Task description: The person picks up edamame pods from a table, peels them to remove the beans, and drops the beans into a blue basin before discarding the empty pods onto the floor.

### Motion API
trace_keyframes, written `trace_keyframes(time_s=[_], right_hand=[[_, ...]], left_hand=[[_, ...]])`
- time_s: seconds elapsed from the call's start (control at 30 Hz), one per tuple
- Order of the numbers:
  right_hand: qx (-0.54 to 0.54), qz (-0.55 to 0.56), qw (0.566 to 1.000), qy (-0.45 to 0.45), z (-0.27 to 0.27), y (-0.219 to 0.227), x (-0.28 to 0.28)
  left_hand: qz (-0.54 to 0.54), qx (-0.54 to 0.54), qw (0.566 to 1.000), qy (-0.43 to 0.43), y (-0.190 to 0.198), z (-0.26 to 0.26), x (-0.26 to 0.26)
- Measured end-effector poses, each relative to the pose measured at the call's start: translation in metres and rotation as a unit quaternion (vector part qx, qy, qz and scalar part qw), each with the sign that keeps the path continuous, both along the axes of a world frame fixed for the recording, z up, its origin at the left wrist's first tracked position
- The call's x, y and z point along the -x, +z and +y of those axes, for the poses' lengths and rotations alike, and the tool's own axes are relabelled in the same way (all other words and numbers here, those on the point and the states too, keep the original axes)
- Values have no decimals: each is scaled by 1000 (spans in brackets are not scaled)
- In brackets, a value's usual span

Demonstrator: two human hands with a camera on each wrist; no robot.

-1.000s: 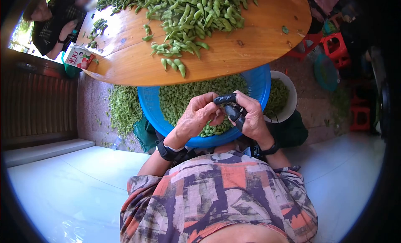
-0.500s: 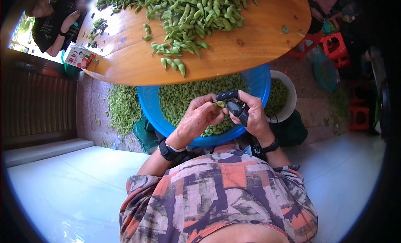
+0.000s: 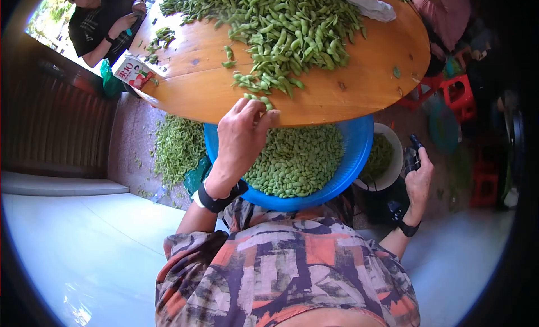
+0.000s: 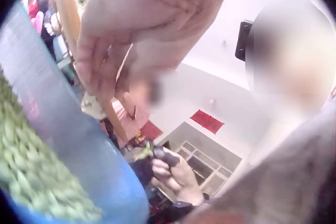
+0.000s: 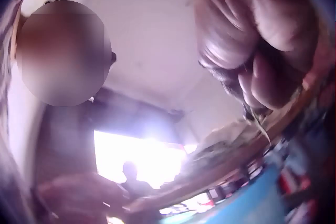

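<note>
Left hand (image 3: 238, 137): fingers bent at pods (image 3: 266, 104), pinch unclear.
Right hand (image 3: 418, 184): pinches green scrap (image 4: 142, 153).
Risk: careless nudge could tip pods off table (image 3: 196, 102) into tub (image 3: 361, 150).

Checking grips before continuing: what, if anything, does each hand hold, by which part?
Right hand: a green scrap, gripped part hidden. Left hand: fingers at the pods; whether it holds one cannot be told.

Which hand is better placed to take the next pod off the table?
Left, probably: the left hand is at the pods by the table edge. The right hand is out beside the white bucket, a green scrap in its fingers.
</note>
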State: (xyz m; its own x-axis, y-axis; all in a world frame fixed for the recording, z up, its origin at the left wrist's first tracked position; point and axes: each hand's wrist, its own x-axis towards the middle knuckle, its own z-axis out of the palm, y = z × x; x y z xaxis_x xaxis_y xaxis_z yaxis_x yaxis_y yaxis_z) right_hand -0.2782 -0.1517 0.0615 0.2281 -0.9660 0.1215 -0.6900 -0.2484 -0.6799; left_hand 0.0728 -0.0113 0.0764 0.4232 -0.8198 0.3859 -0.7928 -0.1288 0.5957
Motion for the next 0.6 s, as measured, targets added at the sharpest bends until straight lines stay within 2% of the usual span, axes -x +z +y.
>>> trace_keyframes(time_s=[0.03,0.13,0.2,0.27,0.3,0.37,0.4,0.43,0.47,0.5,0.53,0.6], right_hand=[[3,-1,1000,1,1,0,-2],[51,-11,998,44,10,0,-20],[41,-67,994,71,14,-3,-39],[28,-113,984,132,21,5,-64],[-1,-132,980,152,25,4,-75],[-32,-161,965,203,33,8,-98],[-34,-172,956,234,38,13,-111],[-121,-201,943,238,42,22,-120],[-207,-228,921,238,46,28,-128],[-225,-266,900,264,47,24,-133],[-323,-307,854,268,48,29,-135],[-411,-382,775,290,46,19,-137]], left_hand=[[-47,-11,999,22,-4,-4,-1],[-89,-11,994,61,-14,-5,6],[-98,-6,993,71,-12,-2,6],[-23,21,998,56,-13,1,4],[-24,22,998,54,-13,3,5],[64,36,997,22,-13,6,9],[64,36,997,16,-13,8,14],[264,71,960,-55,-13,11,21],[454,100,877,-122,-12,13,28],[500,82,848,-155,-11,13,34],[504,79,845,-159,-14,13,39],[557,59,809,-178,-20,12,48]])
